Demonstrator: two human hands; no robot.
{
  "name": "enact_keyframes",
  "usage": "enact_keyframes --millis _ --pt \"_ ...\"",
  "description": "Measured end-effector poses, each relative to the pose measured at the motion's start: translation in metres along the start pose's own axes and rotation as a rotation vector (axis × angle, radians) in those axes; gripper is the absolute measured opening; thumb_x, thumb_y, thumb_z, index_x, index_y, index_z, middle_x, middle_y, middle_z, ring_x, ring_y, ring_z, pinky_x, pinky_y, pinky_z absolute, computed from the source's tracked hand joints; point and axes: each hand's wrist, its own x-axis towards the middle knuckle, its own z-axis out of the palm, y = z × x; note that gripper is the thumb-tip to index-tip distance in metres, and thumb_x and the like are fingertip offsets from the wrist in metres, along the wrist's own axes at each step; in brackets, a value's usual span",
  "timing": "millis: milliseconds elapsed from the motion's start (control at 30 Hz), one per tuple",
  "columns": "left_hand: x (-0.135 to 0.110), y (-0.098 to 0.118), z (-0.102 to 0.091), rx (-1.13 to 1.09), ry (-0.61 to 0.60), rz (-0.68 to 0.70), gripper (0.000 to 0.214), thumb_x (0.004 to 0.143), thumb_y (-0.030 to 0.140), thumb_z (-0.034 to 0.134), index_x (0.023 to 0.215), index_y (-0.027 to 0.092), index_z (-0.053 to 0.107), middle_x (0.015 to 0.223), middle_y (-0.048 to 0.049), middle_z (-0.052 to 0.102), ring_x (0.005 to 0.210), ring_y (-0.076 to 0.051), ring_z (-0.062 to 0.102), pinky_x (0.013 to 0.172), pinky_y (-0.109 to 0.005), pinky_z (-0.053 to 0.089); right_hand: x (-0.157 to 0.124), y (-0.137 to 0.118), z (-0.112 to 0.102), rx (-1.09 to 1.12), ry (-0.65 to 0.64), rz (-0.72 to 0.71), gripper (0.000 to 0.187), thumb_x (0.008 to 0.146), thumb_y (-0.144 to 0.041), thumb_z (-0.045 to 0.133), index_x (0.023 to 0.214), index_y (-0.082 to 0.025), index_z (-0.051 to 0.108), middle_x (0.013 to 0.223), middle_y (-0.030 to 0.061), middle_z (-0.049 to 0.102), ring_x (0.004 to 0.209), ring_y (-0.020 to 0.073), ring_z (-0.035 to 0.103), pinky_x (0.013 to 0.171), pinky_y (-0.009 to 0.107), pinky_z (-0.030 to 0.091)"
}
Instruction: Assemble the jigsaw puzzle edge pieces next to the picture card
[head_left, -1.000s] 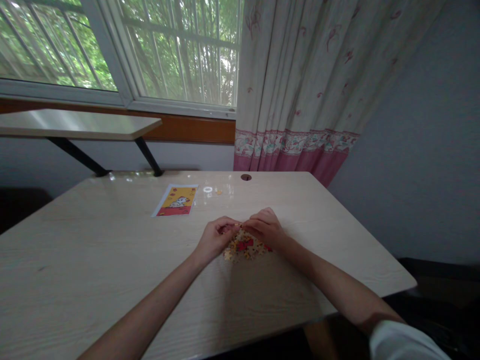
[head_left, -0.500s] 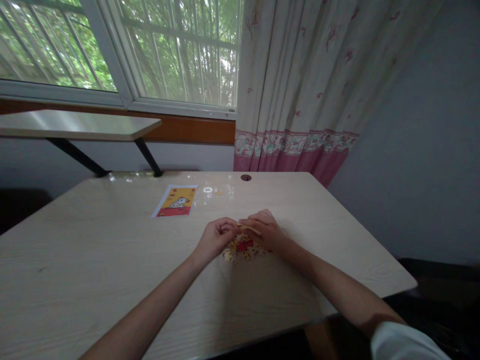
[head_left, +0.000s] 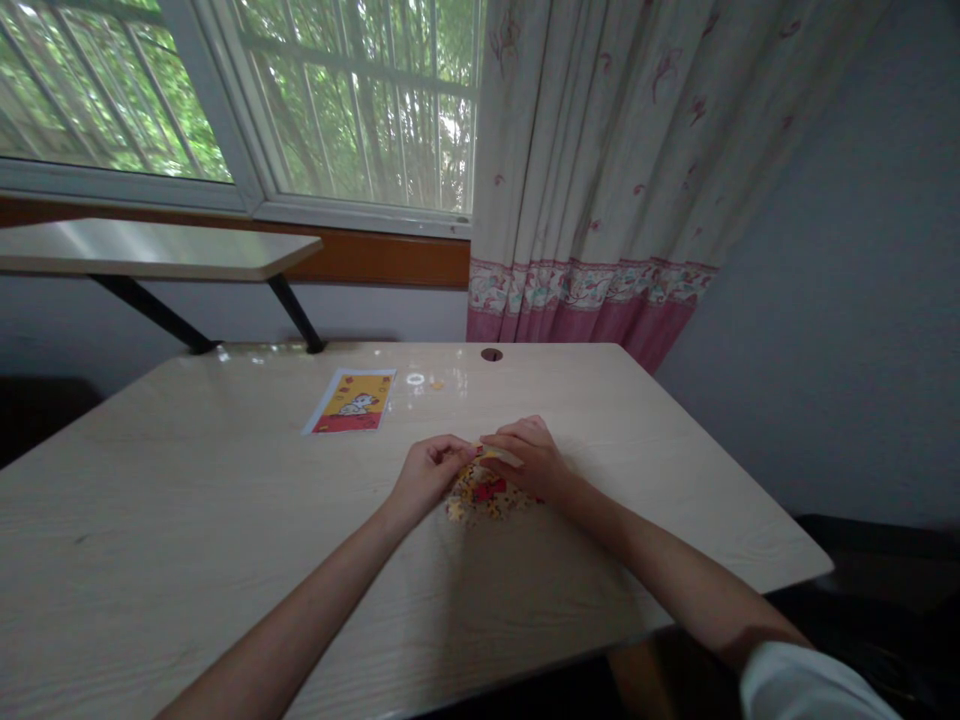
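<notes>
My left hand and my right hand meet above a small heap of yellow and red puzzle pieces on the pale wooden table. Both hands are closed in a pinch, fingertips touching, on a small flat yellowish piece held between them just over the heap. The hands hide part of the heap.
A yellow and red picture card with a cartoon animal lies farther back on the table, with a small white ring and a yellow bit beside it. A cable hole sits near the far edge. Window, curtain and a raised shelf stand behind.
The hands stay together over the heap. The pinched piece has risen slightly; my left fingers have shifted a little around it.
</notes>
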Motion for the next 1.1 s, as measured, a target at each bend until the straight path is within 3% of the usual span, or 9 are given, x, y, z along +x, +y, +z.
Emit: enact_keyframes --millis 200,400,500,667,1100 --pt "0.0 0.0 -0.001 0.155 -0.006 0.069 0.037 0.071 0.049 0.062 0.076 0.013 0.069 0.066 -0.0036 0.066 0.056 -0.014 0.056 0.053 -0.024 0.042 0.002 0.004 -0.004 -0.027 -0.013 0.002 0.023 0.087 -0.04 0.055 0.1 -0.024 0.065 0.084 0.0012 0.069 0.074 0.0118 0.059 0.073 0.029 0.035" --pt "0.0 0.009 -0.015 0.809 0.08 0.337 0.03 0.082 0.039 0.049 0.081 0.018 0.07 0.082 -0.0056 0.069 0.082 -0.021 0.059 0.077 -0.033 0.043 -0.001 0.032 -0.014 -0.146 0.152 0.128 0.019 0.087 -0.036 0.057 0.099 -0.023 0.065 0.083 0.0024 0.068 0.077 0.0133 0.06 0.076 0.03 0.037" --pt "0.002 0.011 -0.021 0.974 0.059 0.393 0.028 0.084 0.034 0.046 0.081 0.018 0.069 0.082 -0.0055 0.068 0.083 -0.021 0.058 0.079 -0.034 0.042 -0.002 0.041 -0.018 -0.175 0.162 0.143 0.019 0.086 -0.035 0.058 0.099 -0.024 0.065 0.084 0.0022 0.068 0.078 0.0135 0.06 0.076 0.03 0.037" --pt "0.002 0.009 -0.024 1.045 0.067 0.379 0.027 0.084 0.031 0.045 0.08 0.018 0.068 0.083 -0.0057 0.068 0.083 -0.021 0.057 0.078 -0.033 0.042 -0.002 0.042 -0.017 -0.178 0.183 0.097 0.018 0.085 -0.034 0.06 0.098 -0.022 0.066 0.083 0.0019 0.068 0.077 0.0128 0.06 0.076 0.03 0.037" --pt "0.0 0.011 -0.022 1.08 0.052 0.353 0.025 0.083 0.027 0.045 0.08 0.018 0.068 0.083 -0.0058 0.068 0.083 -0.022 0.057 0.076 -0.033 0.042 -0.006 0.047 -0.01 -0.095 0.076 0.242 0.021 0.084 -0.035 0.06 0.101 -0.023 0.067 0.088 0.0042 0.067 0.082 0.015 0.059 0.08 0.032 0.036"
